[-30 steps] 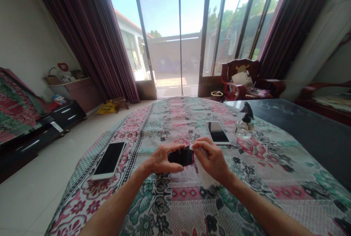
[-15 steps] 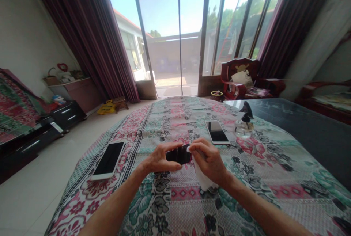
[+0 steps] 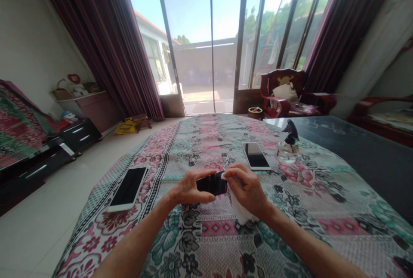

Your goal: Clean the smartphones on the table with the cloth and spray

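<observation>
My left hand point(image 3: 192, 186) grips a dark smartphone point(image 3: 211, 184) by its long edges, thumb on the near side and fingers on the far side. The phone is held low over the patterned tablecloth, screen up. Pinched in my right hand point(image 3: 244, 185) is a white cloth or tissue point(image 3: 241, 210), pressed to the phone's right end; its loose part hangs below the palm. A white phone point(image 3: 256, 156) lies beyond my right hand. To the left lies a larger white phone or small tablet point(image 3: 128, 189), its screen dark.
A clear spray bottle point(image 3: 288, 151) with a black head stands at the right on the flowered tablecloth point(image 3: 180, 243). A dark table point(image 3: 355, 144) adjoins on the right. Behind are a wooden armchair point(image 3: 280, 93) and a glass door point(image 3: 200, 63); a black cabinet point(image 3: 80, 134) stands left.
Almost nothing differs. The dark phone and both hands have shifted very slightly to the right, with the cloth still at the phone's right end.
</observation>
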`<state>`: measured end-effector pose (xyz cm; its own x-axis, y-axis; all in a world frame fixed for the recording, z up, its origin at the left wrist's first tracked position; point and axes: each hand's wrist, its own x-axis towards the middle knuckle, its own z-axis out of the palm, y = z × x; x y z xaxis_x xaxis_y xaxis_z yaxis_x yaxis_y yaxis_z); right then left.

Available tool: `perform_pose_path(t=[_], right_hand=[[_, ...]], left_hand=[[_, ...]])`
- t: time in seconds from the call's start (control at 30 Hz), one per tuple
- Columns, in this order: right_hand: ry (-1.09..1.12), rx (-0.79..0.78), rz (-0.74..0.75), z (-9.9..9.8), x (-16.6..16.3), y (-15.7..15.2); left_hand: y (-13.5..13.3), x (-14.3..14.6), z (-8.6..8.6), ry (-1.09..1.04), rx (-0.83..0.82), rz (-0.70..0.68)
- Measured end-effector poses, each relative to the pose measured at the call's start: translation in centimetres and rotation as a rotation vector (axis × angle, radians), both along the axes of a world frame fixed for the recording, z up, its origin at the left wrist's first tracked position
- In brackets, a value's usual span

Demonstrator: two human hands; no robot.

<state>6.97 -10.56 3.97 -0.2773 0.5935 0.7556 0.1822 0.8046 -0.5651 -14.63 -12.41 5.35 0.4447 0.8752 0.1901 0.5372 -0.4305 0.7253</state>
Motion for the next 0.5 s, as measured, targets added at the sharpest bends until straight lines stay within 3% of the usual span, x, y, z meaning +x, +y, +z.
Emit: perform_pose_path(t=[0.23,0.5], right_hand=[[-0.009,-0.004,0.022,0.46,-0.42,-0.80],[-0.017,-0.004,-0.002,-0.22,-0.07,0.10]], left_hand=[[0.17,-0.04,-0.10,-0.027,0.014,0.053],[0.20,-0.04,-0.40,0.022,0.017,0.011]])
